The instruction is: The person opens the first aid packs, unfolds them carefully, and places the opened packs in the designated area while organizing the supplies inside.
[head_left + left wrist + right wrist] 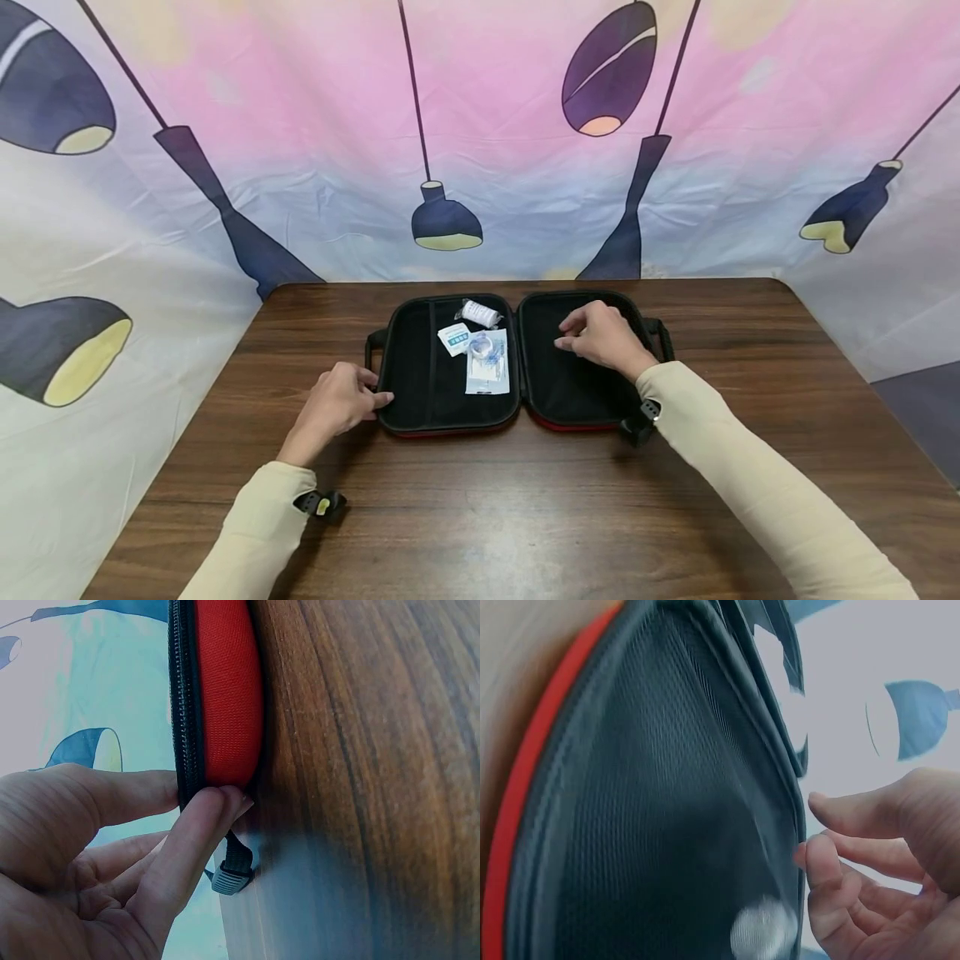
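An open zippered case (405, 400), black inside with a red outer shell, lies on the table. My left hand (341, 404) grips the front left corner of its left half; in the left wrist view, thumb and finger pinch the zipper rim and the red side (231, 697). Over the right half's black lining (558, 392) hovers my right hand (603, 335), fingers loosely bent around nothing. The left half holds a wrapped white roll (480, 313), small white-and-blue packets (453, 338) and a clear bag (487, 379) with a rounded clear item inside.
Black handles (660, 337) stick out from both outer sides of the case. The brown wooden table (487, 508) runs up to a printed cloth backdrop (337, 167). A grey buckle (231, 879) on a strap hangs near the left fingers.
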`<state>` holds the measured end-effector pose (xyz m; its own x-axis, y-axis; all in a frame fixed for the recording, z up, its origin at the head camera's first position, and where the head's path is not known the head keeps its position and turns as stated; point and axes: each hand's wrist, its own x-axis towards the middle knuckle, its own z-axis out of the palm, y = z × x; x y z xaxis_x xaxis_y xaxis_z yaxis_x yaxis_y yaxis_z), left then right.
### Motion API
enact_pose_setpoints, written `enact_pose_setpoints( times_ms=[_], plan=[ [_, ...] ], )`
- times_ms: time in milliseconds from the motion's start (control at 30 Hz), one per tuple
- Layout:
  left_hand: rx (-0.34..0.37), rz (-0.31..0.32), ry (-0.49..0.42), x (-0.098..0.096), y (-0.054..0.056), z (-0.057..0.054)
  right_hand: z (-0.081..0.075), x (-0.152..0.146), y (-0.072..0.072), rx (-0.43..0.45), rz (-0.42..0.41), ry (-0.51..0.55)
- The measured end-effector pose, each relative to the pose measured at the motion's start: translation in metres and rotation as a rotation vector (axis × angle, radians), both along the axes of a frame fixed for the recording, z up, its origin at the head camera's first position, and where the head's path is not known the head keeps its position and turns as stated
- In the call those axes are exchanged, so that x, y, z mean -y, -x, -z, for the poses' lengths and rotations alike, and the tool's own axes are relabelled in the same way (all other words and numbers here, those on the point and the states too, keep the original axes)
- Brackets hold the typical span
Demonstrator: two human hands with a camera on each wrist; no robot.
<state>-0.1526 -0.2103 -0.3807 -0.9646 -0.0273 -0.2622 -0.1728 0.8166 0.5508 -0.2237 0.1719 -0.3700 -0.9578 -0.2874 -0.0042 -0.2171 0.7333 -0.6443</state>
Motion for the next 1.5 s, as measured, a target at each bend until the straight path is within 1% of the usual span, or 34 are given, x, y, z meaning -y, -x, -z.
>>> enact_pose_setpoints(
  times_ms=[167, 333, 433, 633, 833, 1000, 1300, 1500],
  plan=[
    [-0.004, 0.002, 0.007, 0.0, -0.001, -0.001, 0.001, 0.025, -0.002, -0.026, -0.047, -0.019],
    [-0.003, 0.004, -0.019, 0.0, -0.001, -0.001, 0.002, 0.045, -0.003, -0.042, -0.085, -0.004],
    [-0.009, 0.0, -0.028, 0.0, -0.001, 0.0, 0.004, 0.056, -0.001, -0.046, -0.092, -0.001],
    [-0.005, 0.0, -0.013, 0.0, 0.0, 0.001, 0.009, 0.074, 0.005, -0.062, -0.09, -0.019],
    [0.001, -0.008, 0.004, 0.0, 0.001, 0.001, 0.014, 0.088, 0.01, -0.087, -0.072, -0.063],
    [-0.001, -0.01, 0.004, 0.0, 0.001, 0.002, 0.016, 0.099, 0.014, -0.066, -0.047, -0.088],
    [-0.006, -0.01, 0.003, 0.0, 0.001, 0.002, 0.018, 0.106, 0.016, -0.036, -0.003, -0.113],
    [-0.005, -0.006, 0.014, -0.001, 0.002, 0.001, 0.021, 0.108, 0.017, -0.042, 0.01, -0.118]
  ],
)
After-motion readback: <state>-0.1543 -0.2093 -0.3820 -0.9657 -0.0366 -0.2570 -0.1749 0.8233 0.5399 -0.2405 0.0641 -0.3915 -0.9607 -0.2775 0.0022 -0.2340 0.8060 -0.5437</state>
